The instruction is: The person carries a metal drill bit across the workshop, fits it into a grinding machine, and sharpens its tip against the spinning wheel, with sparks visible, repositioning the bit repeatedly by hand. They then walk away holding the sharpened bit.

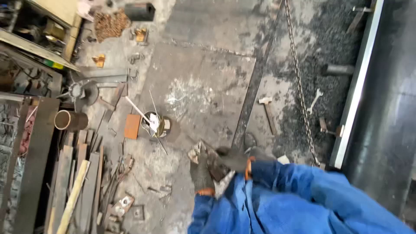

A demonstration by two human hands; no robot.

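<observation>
Far left, a brown pipe section lies on its side, open mouth showing nothing inside; right of it a small round can on the floor holds thin rods sticking out. Left hand, gloved, grips a flat rusty metal piece at lower centre, with the right hand, gloved, closed on its other side. Further right a hammer, chain and wrench lie on the floor.

Single head cam, tilted view looking steeply down at workshop floor; hands near bottom edge.
</observation>
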